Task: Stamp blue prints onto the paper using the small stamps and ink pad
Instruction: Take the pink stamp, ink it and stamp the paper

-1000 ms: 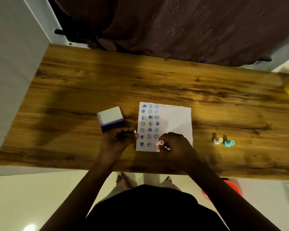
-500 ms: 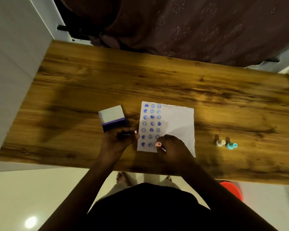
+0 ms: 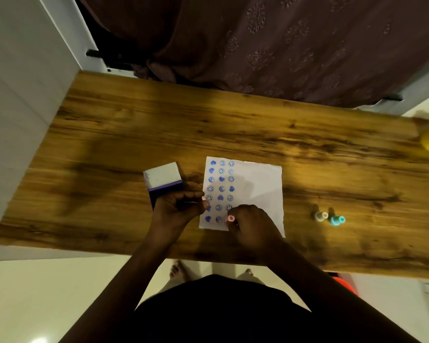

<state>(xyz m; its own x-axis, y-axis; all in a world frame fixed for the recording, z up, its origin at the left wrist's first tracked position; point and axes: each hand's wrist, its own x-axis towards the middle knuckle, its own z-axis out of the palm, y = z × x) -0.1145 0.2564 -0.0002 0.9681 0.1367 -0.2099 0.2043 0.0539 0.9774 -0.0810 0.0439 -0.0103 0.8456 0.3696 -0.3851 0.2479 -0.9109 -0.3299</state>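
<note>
right hand [image 3: 254,225] pinches pink stamp [image 3: 230,218] upright at paper [image 3: 255,191] near edge, third column; left hand [image 3: 177,206] closed on small stamp, steadies ink pad [image 3: 162,180] beside paper's left edge.

Head view, steeply down over table [image 3: 233,125]

Wooden table [image 3: 233,125], maroon curtain [image 3: 282,45], cream floor [image 3: 47,293].
</note>
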